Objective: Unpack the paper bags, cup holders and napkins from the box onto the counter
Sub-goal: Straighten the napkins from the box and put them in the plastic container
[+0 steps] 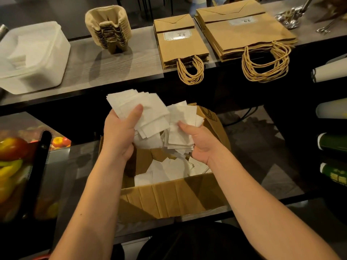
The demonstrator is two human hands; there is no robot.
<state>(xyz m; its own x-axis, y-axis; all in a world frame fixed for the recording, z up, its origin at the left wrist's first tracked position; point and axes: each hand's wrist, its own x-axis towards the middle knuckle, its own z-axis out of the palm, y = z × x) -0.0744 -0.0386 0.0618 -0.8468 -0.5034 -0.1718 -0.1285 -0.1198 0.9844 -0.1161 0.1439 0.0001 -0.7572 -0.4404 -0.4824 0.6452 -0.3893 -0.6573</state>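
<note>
Above the open cardboard box (169,194), at the centre of the view, both hands grip one loose heap of white napkins (150,113). The left hand (120,128) is raised, palm turned inward, its thumb pressed across the top sheets and its fingers hidden beneath them; its forearm runs down toward 7 o'clock. The right hand (199,141) sits just lower, toward 3 o'clock of the left, thumb pointing toward 10 o'clock over the sheets, fingers curled under the pile; its forearm runs toward 5 o'clock. The two hands are apart, each closed on its own side of the heap. More napkins lie loose in the bottom of the box; their number cannot be told. On the counter (112,68) at 12 o'clock stand one nested stack of pulp cup holders (108,29) and two flat stacks of brown paper bags: a smaller stack (180,45) and, toward 1 o'clock, a larger stack (247,30). At 10 o'clock sits one white tub (56,53) holding folded white napkins.
</note>
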